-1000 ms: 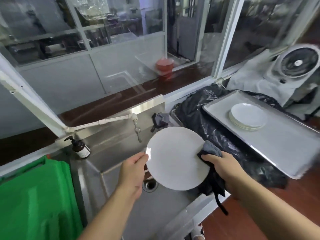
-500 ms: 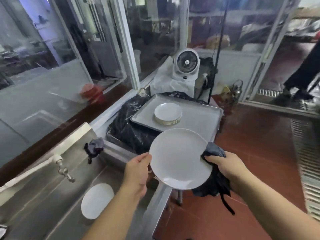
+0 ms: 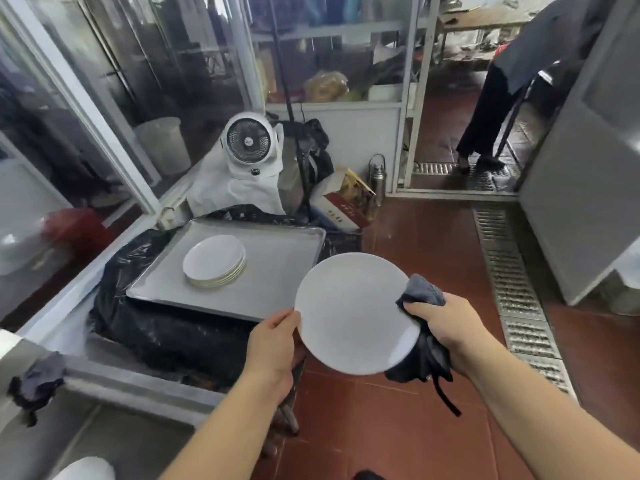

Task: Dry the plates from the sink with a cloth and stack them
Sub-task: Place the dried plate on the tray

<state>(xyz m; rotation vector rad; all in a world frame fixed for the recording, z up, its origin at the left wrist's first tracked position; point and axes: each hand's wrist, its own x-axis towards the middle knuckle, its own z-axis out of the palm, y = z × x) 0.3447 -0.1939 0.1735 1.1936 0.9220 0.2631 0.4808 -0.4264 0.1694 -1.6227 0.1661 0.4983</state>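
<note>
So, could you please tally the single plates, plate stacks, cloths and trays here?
Single plates: 2, held plate and sink plate
Stacks: 1, plate stack
Cloths: 2, held cloth and spare cloth
Trays: 1, tray
Total: 6

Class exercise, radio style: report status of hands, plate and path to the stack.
Left hand grips plate edge; right hand holds cloth against it. Plate over floor, right of stack on tray. Path clear.

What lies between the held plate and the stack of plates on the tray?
In the head view, only bare tray surface and its near right rim separate the held plate from the stack; nothing else lies between.
</note>
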